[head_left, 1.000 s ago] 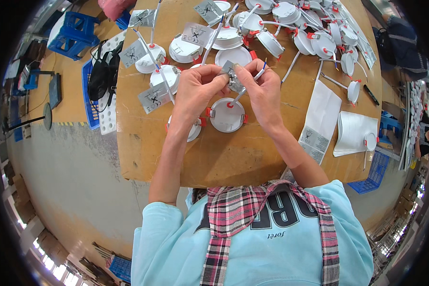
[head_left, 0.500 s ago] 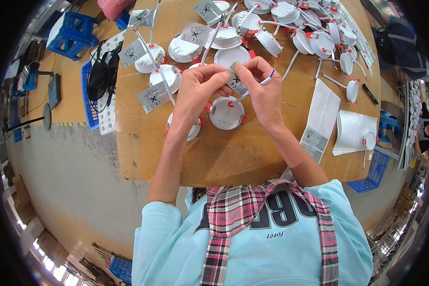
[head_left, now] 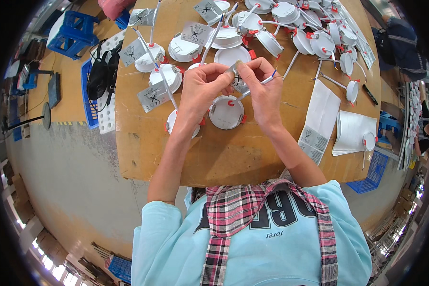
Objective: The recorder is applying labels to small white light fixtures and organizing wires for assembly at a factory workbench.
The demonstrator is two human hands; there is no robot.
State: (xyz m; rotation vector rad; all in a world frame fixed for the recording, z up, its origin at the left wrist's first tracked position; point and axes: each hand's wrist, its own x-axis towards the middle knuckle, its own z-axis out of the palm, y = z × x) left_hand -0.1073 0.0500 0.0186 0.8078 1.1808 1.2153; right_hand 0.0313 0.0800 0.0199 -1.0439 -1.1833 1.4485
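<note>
Between my two hands is a small silver label, pinched at its upper edge around the cable of a round white downlight. My left hand is closed, thumb and fingertips on the label's left side. My right hand is closed on its right side, with the blue-tipped cable end poking out past the fingers. The downlight lies back-up on the table below, its red-tipped spring clips at the sides. Left of my hands, another downlight has a silver label hanging off its cable.
Many white downlights crowd the table's far right. On the right lie a sheet of silver labels, a stack of white sheets and a black marker. A blue basket stands beyond the table's left edge.
My hands stay in nearly the same place, with small finger shifts at the label. The label has tilted slightly and moved a little right.
</note>
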